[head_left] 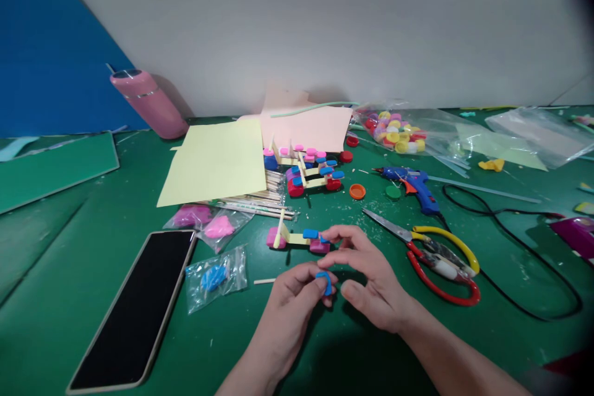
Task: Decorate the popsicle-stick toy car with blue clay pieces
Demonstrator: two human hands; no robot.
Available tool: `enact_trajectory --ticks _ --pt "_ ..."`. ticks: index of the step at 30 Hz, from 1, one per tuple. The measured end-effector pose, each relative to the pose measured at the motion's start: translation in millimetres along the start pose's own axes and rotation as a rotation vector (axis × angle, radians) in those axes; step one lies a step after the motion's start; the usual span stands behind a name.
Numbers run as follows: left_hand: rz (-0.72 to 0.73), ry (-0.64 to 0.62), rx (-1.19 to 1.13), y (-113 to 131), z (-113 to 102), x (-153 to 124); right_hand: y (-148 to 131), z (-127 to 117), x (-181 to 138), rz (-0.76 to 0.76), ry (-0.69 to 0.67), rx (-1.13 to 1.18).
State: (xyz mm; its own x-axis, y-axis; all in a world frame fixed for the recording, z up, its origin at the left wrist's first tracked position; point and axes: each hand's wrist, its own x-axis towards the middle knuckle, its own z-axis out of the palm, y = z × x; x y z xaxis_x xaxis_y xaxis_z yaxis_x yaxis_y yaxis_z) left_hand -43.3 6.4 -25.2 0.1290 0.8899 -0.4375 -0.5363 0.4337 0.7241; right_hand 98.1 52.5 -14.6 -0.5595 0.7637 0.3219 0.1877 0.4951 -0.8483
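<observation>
On the table point(69, 272), near the front edge: left hand point(290, 306) just left of right hand point(371, 281), a small foam piece point(325, 281) pinched between them. Just behind the hands, a stick-and-cap model point(297, 238), touched by the right fingertips. Left of the hands, a small bag point(216, 277), then a phone point(137, 306) further left. Behind the bag, two more bags point(208, 221). Right of the hands, scissors point(431, 253); behind those, a glue gun point(415, 185) with its cord point(533, 247) looping rightward. Further back, finished models point(306, 170) beside a sheet of paper point(216, 161) lying over sticks point(260, 203). Far left rear, a tumbler point(148, 102) on its side; right rear, a bag of bottle caps point(399, 130).
</observation>
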Motion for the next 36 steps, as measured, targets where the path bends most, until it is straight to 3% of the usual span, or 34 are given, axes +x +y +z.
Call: enact_trajectory --ticks 16,28,36 --pt "0.012 -0.023 -0.028 1.6 1.1 0.3 4.8 -2.0 -2.2 -0.083 0.095 -0.062" --pt "0.006 0.077 -0.074 2.1 1.2 1.1 10.4 6.0 -3.1 -0.027 0.079 -0.177" --pt "0.009 0.011 -0.134 -2.7 -1.1 3.5 9.2 10.1 -0.3 -0.017 0.076 -0.258"
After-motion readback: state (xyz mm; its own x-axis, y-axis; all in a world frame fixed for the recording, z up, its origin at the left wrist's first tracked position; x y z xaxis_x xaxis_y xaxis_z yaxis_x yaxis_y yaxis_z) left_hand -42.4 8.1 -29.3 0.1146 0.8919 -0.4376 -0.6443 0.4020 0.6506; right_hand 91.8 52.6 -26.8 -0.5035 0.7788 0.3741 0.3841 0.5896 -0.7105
